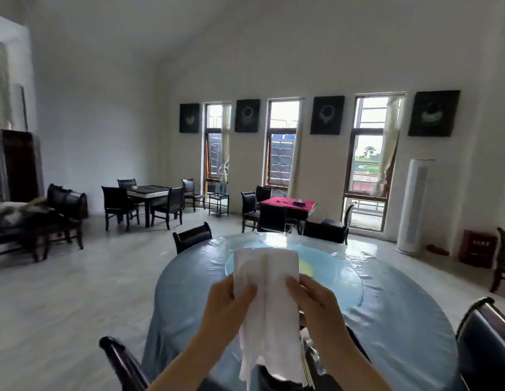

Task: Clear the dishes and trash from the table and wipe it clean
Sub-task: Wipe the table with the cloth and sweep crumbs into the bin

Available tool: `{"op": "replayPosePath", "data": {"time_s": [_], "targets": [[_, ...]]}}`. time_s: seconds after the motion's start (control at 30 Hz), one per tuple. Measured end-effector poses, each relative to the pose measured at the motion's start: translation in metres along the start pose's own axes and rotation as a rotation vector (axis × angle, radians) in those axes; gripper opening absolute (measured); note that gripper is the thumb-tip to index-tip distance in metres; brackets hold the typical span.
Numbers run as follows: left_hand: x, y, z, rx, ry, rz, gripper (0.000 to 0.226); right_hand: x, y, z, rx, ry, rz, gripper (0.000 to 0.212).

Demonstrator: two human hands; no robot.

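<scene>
I hold the white cloth (267, 300) up over the near edge of the round table (386, 314), left hand (231, 303) and right hand (316, 303) pinching its sides. It looks light and limp; gripping the edges should keep it spread.

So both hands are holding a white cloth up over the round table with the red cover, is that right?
Not quite. The head view shows the left hand and right hand gripping the white cloth above the round table, but its cover is light blue; red covers a smaller table by the windows.

No text can be read; pale marks on the red box (477, 247) are too blurred
</scene>
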State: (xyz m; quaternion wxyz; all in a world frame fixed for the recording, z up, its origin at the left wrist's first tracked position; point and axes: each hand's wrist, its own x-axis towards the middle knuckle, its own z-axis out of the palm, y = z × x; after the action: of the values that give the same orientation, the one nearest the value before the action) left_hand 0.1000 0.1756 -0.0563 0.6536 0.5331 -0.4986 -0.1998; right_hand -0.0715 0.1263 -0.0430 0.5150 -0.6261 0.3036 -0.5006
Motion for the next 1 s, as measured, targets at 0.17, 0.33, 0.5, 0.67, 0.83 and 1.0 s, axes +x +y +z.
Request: {"op": "replayPosePath", "data": {"time_s": [0.17,0.33,0.5,0.67,0.83,1.0], "targets": [[0.05,-0.039,-0.048,0.026,0.091,-0.034,0.065,0.069,0.029,0.024,0.06,-0.058,0.009,0.043],[0.078,-0.073,-0.111,0.021,0.201,-0.141,0.03,0.129,0.064,0.052,0.019,-0.099,0.038,0.026],[0.098,-0.092,-0.172,0.046,0.201,-0.182,0.019,0.164,0.097,0.111,0.012,-0.213,0.046,0.067],[0.133,-0.122,-0.252,0.048,0.173,-0.208,0.019,0.193,0.127,0.194,0.067,-0.221,0.092,0.042],[0.173,-0.14,-0.332,0.049,0.069,-0.214,0.023,0.21,0.144,0.276,0.087,-0.148,0.175,0.025],[0.218,-0.155,-0.388,0.011,0.017,-0.209,0.02,0.23,0.151,0.337,0.083,-0.044,0.185,0.023]]}}
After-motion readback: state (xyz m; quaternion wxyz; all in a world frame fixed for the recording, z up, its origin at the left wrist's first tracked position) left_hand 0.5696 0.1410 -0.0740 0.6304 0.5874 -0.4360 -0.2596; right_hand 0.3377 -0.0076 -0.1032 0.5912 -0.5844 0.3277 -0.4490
